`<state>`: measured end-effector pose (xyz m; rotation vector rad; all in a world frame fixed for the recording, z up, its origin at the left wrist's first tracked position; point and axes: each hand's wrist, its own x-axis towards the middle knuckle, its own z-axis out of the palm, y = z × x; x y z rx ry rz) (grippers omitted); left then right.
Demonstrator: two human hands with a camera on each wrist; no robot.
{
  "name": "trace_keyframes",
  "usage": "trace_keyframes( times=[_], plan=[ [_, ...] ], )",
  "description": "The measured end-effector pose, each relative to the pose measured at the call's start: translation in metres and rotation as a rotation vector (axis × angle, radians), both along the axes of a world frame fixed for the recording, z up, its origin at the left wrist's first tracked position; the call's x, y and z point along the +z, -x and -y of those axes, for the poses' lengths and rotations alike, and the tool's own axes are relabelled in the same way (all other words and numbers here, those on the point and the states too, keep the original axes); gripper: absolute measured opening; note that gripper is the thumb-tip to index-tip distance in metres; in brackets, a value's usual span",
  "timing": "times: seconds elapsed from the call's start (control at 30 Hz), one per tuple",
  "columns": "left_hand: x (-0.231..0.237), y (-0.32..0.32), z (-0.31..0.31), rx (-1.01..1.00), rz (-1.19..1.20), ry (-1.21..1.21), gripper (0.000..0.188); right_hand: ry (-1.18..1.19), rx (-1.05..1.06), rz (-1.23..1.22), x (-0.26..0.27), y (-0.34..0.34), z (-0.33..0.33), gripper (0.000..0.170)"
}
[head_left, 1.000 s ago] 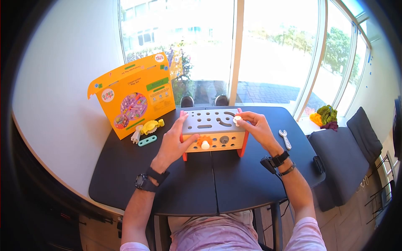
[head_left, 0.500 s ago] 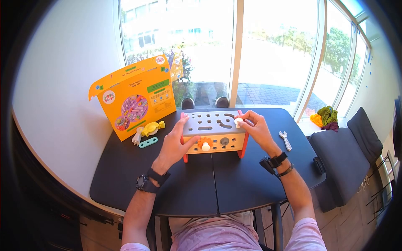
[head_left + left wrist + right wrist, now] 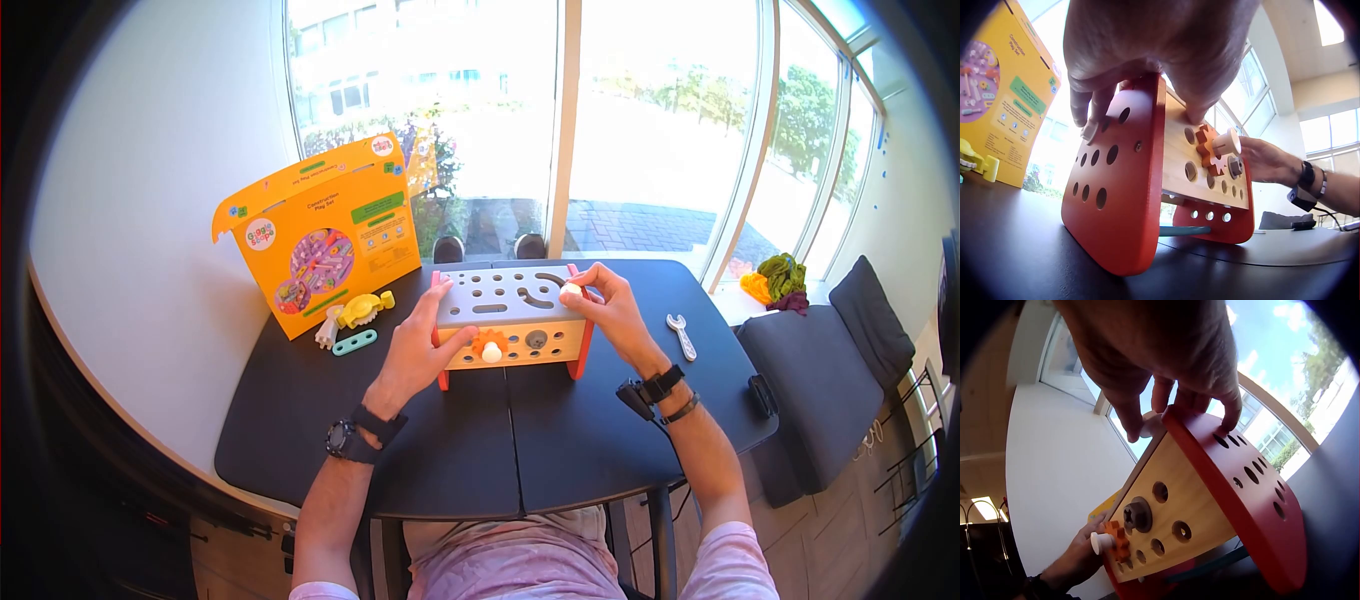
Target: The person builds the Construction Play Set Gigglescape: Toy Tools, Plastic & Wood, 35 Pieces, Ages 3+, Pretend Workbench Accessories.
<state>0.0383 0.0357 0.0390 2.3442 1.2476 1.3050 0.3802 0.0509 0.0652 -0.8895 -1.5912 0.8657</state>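
Note:
A toy workbench (image 3: 520,313) with a grey perforated top, wooden front and red end panels stands on the black table. My left hand (image 3: 412,335) grips its left end, thumb against the front and fingers over the red end panel (image 3: 1124,215). At the top right corner, my right hand (image 3: 618,312) pinches a small white peg (image 3: 570,289) between thumb and finger. Its other fingers reach over the right red panel (image 3: 1254,515). The front carries an orange gear (image 3: 1120,542) with a white peg (image 3: 491,352) through it, beside a grey bolt (image 3: 1138,514).
A yellow play-set box (image 3: 370,240) stands at the back left. By it lie yellow toy pieces (image 3: 362,309) and a teal strip with holes (image 3: 355,342). Right of the workbench are a white toy wrench (image 3: 682,337) and a black case (image 3: 762,394). A teal bar (image 3: 1185,230) shows beneath the workbench.
The white peg in my right hand has tilted, its stem now less visible, and that hand has turned slightly. My left hand keeps its place on the workbench.

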Motion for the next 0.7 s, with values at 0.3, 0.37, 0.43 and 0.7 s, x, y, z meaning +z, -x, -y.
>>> trace_keyframes(
  times=[0.3, 0.37, 0.43, 0.7],
  plan=[
    [0.000, -0.001, 0.000, 0.004, 0.002, -0.006, 0.077, -0.069, -0.028, -0.024, -0.006, -0.001, -0.005, 0.020],
    [0.000, -0.001, 0.002, 0.002, 0.007, 0.000, 0.077, -0.053, -0.058, 0.016, -0.004, 0.000, -0.006, 0.022],
    [0.002, -0.002, 0.003, 0.000, 0.011, 0.008, 0.076, -0.055, -0.076, 0.023, -0.004, 0.001, -0.006, 0.024],
    [0.003, -0.002, 0.005, 0.001, 0.015, 0.032, 0.075, -0.074, -0.075, 0.017, -0.008, 0.005, -0.008, 0.022]
  ],
)
